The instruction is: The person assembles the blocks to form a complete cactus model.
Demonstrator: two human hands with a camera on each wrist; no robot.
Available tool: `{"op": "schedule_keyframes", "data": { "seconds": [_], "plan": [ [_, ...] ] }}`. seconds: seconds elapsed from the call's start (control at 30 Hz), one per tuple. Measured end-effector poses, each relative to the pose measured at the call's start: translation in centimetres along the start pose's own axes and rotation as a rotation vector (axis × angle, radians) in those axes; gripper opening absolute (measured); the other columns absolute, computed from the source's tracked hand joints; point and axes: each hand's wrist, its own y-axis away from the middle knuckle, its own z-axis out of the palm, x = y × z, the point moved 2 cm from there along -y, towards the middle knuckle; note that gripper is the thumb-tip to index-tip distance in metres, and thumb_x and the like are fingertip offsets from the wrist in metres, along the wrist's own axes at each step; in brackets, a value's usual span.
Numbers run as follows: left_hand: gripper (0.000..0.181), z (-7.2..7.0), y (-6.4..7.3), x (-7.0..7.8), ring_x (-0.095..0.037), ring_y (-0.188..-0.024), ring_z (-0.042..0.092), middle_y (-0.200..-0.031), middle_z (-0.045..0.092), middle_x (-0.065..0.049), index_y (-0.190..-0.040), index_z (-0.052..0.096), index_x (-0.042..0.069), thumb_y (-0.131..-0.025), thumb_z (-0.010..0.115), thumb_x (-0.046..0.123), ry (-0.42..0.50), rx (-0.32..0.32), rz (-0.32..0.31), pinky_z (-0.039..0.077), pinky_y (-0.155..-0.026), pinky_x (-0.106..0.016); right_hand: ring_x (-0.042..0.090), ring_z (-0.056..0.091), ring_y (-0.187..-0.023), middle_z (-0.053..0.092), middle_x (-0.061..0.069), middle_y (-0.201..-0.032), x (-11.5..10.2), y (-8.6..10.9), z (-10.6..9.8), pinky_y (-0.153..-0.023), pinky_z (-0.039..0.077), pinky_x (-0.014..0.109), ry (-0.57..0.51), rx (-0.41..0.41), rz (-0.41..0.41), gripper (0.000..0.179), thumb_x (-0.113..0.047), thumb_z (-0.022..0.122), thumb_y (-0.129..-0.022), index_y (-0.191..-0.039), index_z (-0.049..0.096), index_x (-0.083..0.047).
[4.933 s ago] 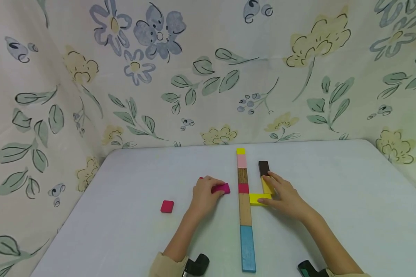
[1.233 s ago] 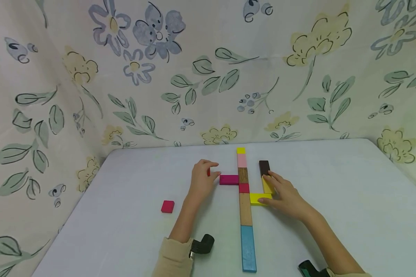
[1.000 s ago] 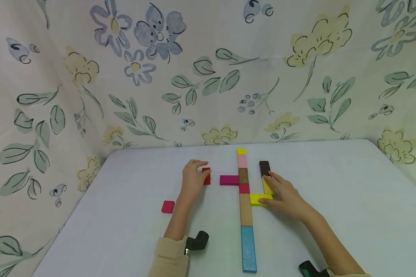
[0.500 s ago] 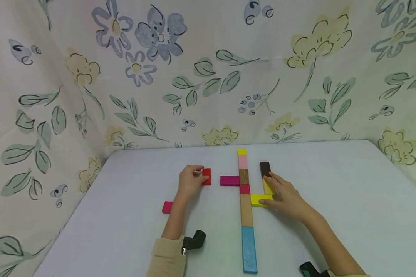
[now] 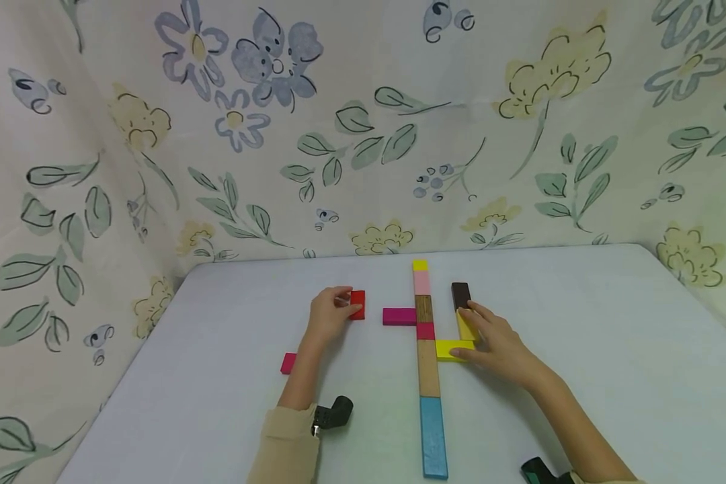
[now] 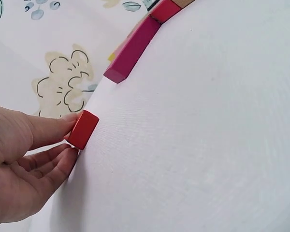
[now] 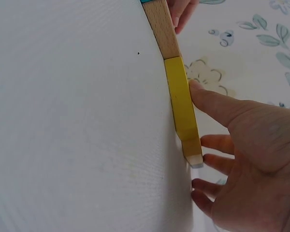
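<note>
My left hand [image 5: 327, 317] pinches a red block [image 5: 358, 304] between thumb and fingers, left of the column of blocks; the left wrist view shows the block's end between them. A magenta block [image 5: 399, 316] lies crosswise, its right end against the column's brown block [image 5: 423, 308]. My right hand [image 5: 502, 343] rests with spread, loosely bent fingers on the column's right side. Its thumb touches a yellow block [image 5: 448, 349] lying crosswise, and its fingers lie over a second yellow block [image 5: 464, 325] behind it, partly hidden. A dark brown block [image 5: 460, 294] continues beyond that one.
A tan block [image 5: 427, 368] and a long blue block [image 5: 433, 437] form the column's near part; pink [image 5: 421, 282] and yellow pieces form its far end. A crimson block [image 5: 288, 363] lies partly behind the left forearm. Floral cloth [image 5: 363, 134] hangs behind the white table [image 5: 611, 323].
Earlier my left hand held the magenta block; that block now lies against the column. The hand has moved left to the red block and grips it. The right hand has stayed in place.
</note>
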Motion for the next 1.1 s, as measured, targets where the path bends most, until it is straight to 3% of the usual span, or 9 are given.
{"op": "schedule_keyframes", "data": {
  "seconds": [0.37,0.57,1.1],
  "plan": [
    [0.042,0.0,-1.8,1.0,-0.034,-0.115,0.062,-0.129,0.066,-0.020,-0.140,0.065,-0.002,-0.099,0.072,0.007,-0.064,-0.058,-0.025,0.060,-0.093,-0.039,0.060,0.036,-0.144,0.037,0.034,-0.161,0.0,0.1,0.0,-0.107,0.035,0.082,-0.017,-0.009,0.009,0.080,-0.032,0.082,-0.090,-0.153,0.049,0.005],
    [0.043,0.6,-2.6,1.7,-0.037,-0.117,0.064,-0.127,0.067,-0.024,-0.137,0.064,-0.008,-0.097,0.073,0.005,-0.074,-0.064,0.022,0.058,-0.098,-0.044,0.061,0.035,-0.144,0.037,0.034,-0.161,0.0,0.1,-0.1,-0.105,0.035,0.083,-0.016,0.000,0.007,0.080,-0.031,0.082,-0.090,-0.152,0.049,0.005],
    [0.040,2.4,-3.8,3.0,-0.035,-0.117,0.063,-0.127,0.069,-0.022,-0.133,0.068,-0.006,-0.095,0.076,0.006,-0.038,-0.089,-0.024,0.059,-0.096,-0.040,0.061,0.036,-0.143,0.038,0.033,-0.161,-0.1,0.1,0.0,-0.105,0.035,0.084,-0.018,0.001,0.013,0.079,-0.031,0.082,-0.090,-0.152,0.049,0.004]
  ]
}}
